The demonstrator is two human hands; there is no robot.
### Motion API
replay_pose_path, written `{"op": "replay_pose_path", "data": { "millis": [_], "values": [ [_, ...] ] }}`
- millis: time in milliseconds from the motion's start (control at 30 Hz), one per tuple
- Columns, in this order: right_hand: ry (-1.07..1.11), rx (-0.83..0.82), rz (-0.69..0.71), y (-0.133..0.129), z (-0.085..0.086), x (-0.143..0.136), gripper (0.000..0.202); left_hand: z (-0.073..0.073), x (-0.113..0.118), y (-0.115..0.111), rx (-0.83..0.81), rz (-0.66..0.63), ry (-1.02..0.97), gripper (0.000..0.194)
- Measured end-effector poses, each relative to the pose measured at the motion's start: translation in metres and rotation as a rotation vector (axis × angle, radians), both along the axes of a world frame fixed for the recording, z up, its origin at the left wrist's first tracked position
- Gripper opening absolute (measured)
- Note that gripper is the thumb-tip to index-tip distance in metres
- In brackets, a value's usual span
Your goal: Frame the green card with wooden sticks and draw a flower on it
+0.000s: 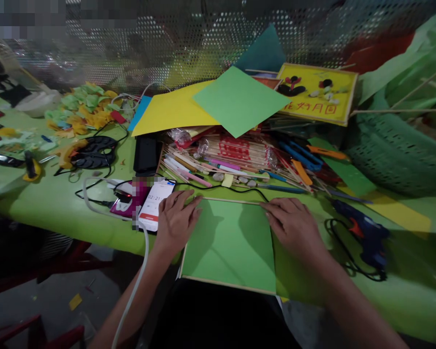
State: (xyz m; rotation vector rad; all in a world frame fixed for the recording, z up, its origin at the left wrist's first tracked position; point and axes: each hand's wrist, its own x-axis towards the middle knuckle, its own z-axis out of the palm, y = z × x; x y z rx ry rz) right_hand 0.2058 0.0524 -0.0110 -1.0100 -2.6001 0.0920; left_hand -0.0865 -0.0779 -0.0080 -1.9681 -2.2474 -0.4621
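Note:
A green square sheet of card [228, 247] lies at the table's front edge, its near side overhanging toward my lap. Thin wooden sticks border its left and near sides. Another wooden stick [232, 200] runs along the far edge. My left hand [176, 220] pinches this stick's left end, its fingers bent over the card's corner. At the other end, my right hand [294, 220] holds the stick down between thumb and fingers. The exact fingertip contact is partly hidden. Beside my left hand lies a phone [152, 208] with a lit timer screen.
A blue glue gun [366, 235] lies to the right with its cord. Behind are pens, sticks, a yellow sheet [174, 109], a green sheet [240, 102] and a framed yellow panel [319, 92]. A green basket [392, 145] stands right. A white cable [145, 252] crosses my left forearm.

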Motion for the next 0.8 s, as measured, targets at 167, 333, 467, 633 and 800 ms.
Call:
{"op": "replay_pose_path", "data": {
  "millis": [167, 333, 467, 633, 800],
  "values": [
    [-0.009, 0.019, 0.006, 0.0006, -0.0038, 0.0026, 0.032, 0.0013, -0.0009, -0.0016, 0.009, -0.005, -0.041, 0.035],
    [-0.008, 0.08, 0.027, 0.0018, -0.0073, 0.0036, 0.036, 0.0001, -0.0018, -0.0041, 0.038, 0.025, -0.067, 0.038],
    [0.011, 0.101, 0.041, 0.0015, -0.0067, 0.0032, 0.036, 0.0004, 0.0004, -0.0042, 0.008, 0.02, -0.052, 0.036],
    [0.013, 0.089, 0.066, 0.0009, -0.0078, 0.003, 0.034, 0.0032, 0.0039, -0.001, -0.015, 0.034, 0.003, 0.031],
    [0.006, 0.084, 0.067, 0.0011, -0.0081, 0.0027, 0.035, 0.0025, 0.0026, -0.0001, 0.002, 0.034, -0.008, 0.032]
  ]
}}
